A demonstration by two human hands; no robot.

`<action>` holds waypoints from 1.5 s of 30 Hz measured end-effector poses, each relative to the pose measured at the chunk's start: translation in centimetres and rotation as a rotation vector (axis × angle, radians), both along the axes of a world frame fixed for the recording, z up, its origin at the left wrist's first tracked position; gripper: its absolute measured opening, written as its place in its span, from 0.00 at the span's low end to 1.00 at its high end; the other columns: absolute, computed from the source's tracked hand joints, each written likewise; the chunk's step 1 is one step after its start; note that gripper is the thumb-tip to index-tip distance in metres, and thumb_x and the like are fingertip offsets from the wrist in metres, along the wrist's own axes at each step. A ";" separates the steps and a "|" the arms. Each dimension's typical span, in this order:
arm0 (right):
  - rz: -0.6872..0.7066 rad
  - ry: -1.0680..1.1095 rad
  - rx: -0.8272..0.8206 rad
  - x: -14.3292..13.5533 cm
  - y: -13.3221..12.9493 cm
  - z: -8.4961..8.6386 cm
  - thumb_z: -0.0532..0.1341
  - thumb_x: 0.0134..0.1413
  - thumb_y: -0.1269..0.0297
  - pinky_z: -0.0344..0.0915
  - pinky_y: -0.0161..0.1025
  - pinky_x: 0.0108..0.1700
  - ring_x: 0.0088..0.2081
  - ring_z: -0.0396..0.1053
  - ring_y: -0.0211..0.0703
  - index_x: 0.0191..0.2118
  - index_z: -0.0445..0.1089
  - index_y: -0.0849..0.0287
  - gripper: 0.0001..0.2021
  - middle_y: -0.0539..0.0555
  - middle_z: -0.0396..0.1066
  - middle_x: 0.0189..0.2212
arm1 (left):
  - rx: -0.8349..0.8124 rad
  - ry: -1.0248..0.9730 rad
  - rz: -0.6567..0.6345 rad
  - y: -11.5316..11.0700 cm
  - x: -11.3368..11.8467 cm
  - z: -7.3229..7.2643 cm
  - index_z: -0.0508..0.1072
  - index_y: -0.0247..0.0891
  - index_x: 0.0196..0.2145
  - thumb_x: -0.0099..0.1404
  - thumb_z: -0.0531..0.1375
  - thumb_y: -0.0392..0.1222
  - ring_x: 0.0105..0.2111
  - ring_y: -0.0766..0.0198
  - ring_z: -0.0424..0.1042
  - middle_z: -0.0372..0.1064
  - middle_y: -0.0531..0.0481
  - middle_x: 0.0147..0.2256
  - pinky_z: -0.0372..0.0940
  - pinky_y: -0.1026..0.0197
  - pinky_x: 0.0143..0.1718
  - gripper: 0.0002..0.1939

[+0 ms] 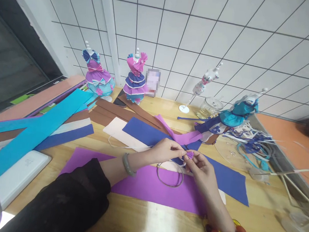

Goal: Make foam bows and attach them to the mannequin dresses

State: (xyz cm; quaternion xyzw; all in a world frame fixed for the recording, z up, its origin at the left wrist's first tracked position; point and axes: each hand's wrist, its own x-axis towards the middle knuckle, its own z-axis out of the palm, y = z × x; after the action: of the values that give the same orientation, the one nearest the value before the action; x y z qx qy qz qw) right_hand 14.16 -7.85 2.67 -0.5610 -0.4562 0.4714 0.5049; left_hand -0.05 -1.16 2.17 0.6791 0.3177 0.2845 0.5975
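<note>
A small pleated purple paper fan (189, 155) is pinched between the fingers of my right hand (200, 166). From the left, my left hand (167, 149) meets it, its fingertips closed at the fan's gathered edge. Beneath both hands lie a large purple sheet (143, 187), dark blue strips (230, 178) and a pale pink strip (123, 135). A thin metal bangle (169, 184) hangs near my right wrist, over the purple sheet. Just behind the hands, a bent pink-purple strip (182, 137) rests on the blue paper.
Two dressed mini mannequins (100, 77) stand at the back left. A bare mannequin (200, 88) and a glass jar (210, 108) stand by the tiled wall. Another dressed mannequin (234, 115) leans at right. Bright blue strips (48, 121) cross a white device (22, 176) at left.
</note>
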 end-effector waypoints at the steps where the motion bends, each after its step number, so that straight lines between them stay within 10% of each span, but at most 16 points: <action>1: 0.004 -0.006 0.008 0.0 0.0 0.0 0.63 0.44 0.57 0.54 0.31 0.21 0.20 0.56 0.32 0.32 0.64 0.57 0.12 0.47 0.61 0.21 | -0.024 -0.018 -0.002 0.1 0.0 -0.1 0.74 0.32 0.30 0.55 0.56 0.49 0.31 0.66 0.67 0.71 0.48 0.29 0.61 0.66 0.33 0.16; 12: 0.013 -0.021 0.059 0.4 -0.2 0.0 0.61 0.46 0.57 0.52 0.32 0.21 0.18 0.54 0.32 0.32 0.64 0.56 0.10 0.46 0.60 0.20 | -0.543 -0.077 -0.096 0.5 0.3 -0.7 0.69 0.28 0.24 0.54 0.53 0.61 0.21 0.66 0.68 0.69 0.45 0.21 0.64 0.60 0.29 0.27; 27: 0.051 -0.100 0.095 0.5 -0.6 0.3 0.62 0.45 0.59 0.59 0.33 0.23 0.22 0.60 0.35 0.33 0.67 0.55 0.09 0.49 0.66 0.24 | -0.822 -0.343 -0.247 0.2 -0.6 0.1 0.71 0.33 0.34 0.53 0.61 0.44 0.31 0.69 0.67 0.68 0.48 0.33 0.63 0.59 0.39 0.13; 37: 0.021 -0.131 0.071 0.5 -0.4 -0.1 0.63 0.42 0.57 0.58 0.33 0.23 0.21 0.59 0.35 0.31 0.68 0.56 0.10 0.48 0.65 0.22 | -0.737 -0.463 -0.143 0.7 -0.2 -0.3 0.72 0.29 0.29 0.45 0.66 0.41 0.29 0.69 0.66 0.68 0.46 0.28 0.60 0.62 0.37 0.14; 45: 0.007 -0.068 0.036 0.4 0.0 -0.2 0.62 0.44 0.58 0.53 0.31 0.21 0.19 0.56 0.32 0.30 0.66 0.58 0.09 0.46 0.61 0.19 | -0.226 -0.344 0.023 0.7 0.2 0.3 0.72 0.30 0.27 0.51 0.61 0.46 0.26 0.71 0.63 0.66 0.51 0.25 0.58 0.65 0.32 0.13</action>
State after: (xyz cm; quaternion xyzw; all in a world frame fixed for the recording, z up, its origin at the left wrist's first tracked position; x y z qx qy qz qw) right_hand 14.55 -7.85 2.48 -0.5659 -0.4837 0.4455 0.4973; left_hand 0.11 -0.48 2.46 0.5454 0.2487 0.3656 0.7121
